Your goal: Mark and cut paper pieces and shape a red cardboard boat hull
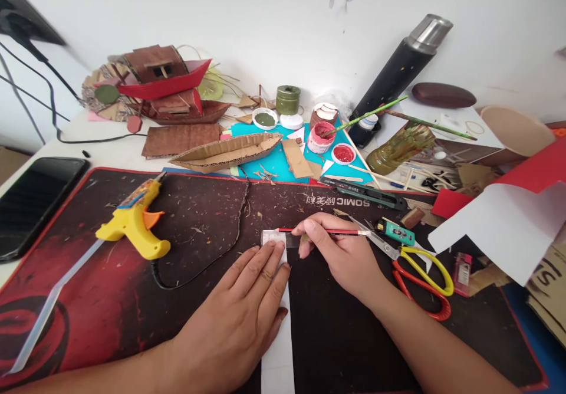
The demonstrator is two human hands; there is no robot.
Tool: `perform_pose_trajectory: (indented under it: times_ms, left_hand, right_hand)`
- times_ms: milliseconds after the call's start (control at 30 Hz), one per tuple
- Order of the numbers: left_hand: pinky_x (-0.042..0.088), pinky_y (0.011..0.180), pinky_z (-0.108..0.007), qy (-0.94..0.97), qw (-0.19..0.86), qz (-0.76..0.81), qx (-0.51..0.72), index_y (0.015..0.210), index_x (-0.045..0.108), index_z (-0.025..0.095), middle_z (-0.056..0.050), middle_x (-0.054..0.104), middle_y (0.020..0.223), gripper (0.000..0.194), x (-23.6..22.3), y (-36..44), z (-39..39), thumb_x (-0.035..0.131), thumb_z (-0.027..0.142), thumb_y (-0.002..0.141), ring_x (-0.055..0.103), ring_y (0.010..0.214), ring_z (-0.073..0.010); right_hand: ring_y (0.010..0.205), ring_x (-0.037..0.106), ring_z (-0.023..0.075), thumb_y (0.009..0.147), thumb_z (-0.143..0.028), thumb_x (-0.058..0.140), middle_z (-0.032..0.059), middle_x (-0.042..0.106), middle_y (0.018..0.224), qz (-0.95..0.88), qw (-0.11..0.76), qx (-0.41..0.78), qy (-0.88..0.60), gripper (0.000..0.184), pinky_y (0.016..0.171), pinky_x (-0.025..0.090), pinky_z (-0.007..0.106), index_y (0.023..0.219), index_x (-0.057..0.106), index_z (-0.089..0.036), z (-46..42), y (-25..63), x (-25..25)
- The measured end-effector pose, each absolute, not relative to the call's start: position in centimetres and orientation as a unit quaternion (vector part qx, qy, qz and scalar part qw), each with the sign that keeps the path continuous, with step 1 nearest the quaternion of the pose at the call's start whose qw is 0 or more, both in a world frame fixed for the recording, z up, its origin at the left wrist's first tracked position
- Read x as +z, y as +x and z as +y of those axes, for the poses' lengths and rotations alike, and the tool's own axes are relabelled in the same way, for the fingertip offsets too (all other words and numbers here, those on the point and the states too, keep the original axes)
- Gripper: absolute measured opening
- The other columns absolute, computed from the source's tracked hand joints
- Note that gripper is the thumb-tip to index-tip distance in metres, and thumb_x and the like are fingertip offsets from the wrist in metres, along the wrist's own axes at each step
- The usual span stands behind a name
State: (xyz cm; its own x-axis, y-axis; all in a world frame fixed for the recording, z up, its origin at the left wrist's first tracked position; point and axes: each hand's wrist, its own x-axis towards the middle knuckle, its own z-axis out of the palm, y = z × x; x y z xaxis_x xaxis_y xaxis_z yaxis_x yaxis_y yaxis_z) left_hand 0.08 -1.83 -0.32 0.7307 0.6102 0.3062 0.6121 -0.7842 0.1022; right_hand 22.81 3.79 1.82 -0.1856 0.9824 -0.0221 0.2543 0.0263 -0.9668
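my left fingers (267,273) lie flat and straight, gripping nothing, across one white strip (277,364) that runs away from me, its far end just past my fingertips. my right fingers (316,235) pinch one slim red pencil (340,231) over that end. the dark mat (345,335) gives room between strip and one pair of scissors (391,251). left, one yellow plastic glue gun (132,223); beyond the mat's red edge, one corrugated cardboard hull (225,153), then two red-brown boats (165,81).

Red pencil (342,232), white strip (278,347), yellow glue gun (132,229) with orange trigger (152,220).
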Motion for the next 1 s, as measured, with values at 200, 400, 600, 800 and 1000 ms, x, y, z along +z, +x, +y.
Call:
perform_pose_trajectory:
  times_ms: [200,400,600,800,1000]
  left_hand:
    - [0.035,0.128,-0.051,-0.932,0.004,-0.324,-0.162,0.146,0.062,0.004,-0.025,0.060,0.159,0.047,-0.34,0.11,-1.75,0.052,0.034,0.111,0.053,0.153,-0.0374]
    - [0.036,0.127,-0.051,-0.932,0.007,-0.327,-0.159,0.145,0.062,0.004,-0.024,0.061,0.159,0.046,-0.33,0.18,-1.62,0.050,0.033,0.111,0.053,0.152,-0.0376]
    - [0.037,0.125,-0.052,-0.934,0.021,-0.320,-0.155,0.144,0.063,0.004,-0.025,0.062,0.157,0.046,-0.01,0.15,-1.64,0.049,0.034,0.111,0.056,0.149,-0.0382]
    - [0.038,0.124,-0.051,-0.934,0.020,-0.321,-0.156,0.143,0.063,0.005,-0.024,0.063,0.157,0.045,0.12,0.25,-1.46,0.047,0.034,0.112,0.058,0.147,-0.0377]
    - [0.039,0.122,-0.050,-0.935,0.031,-0.318,-0.152,0.142,0.064,0.005,-0.024,0.064,0.156,0.045,0.19,0.15,-1.36,0.048,0.034,0.112,0.061,0.144,-0.0371]
  right_hand:
    - [0.069,0.073,0.0182,0.112,-0.056,0.058,0.0013,0.076,0.071,-0.596,0.388,0.483,-0.511,0.045,0.072,0.058,0.032,0.095,0.079,-0.020,3.84,22.91,1.83]
    - [0.069,0.072,0.0183,0.112,-0.057,0.057,0.0012,0.075,0.070,-0.600,0.386,0.480,-0.510,0.046,0.072,0.058,0.032,0.095,0.079,-0.021,3.80,22.95,1.75]
    - [0.070,0.072,0.0176,0.112,-0.055,0.057,0.0005,0.075,0.071,-0.601,0.385,0.483,-0.508,0.044,0.074,0.057,0.031,0.095,0.078,-0.021,3.77,22.86,1.66]
    - [0.071,0.072,0.0176,0.113,-0.053,0.057,0.0002,0.075,0.071,-0.604,0.390,0.477,-0.506,0.042,0.077,0.057,0.032,0.095,0.078,-0.021,3.79,22.84,1.72]
    - [0.070,0.073,0.0175,0.113,-0.049,0.058,0.0004,0.076,0.071,-0.602,0.420,0.462,-0.498,0.040,0.077,0.058,0.031,0.094,0.078,-0.020,3.69,22.82,1.76]
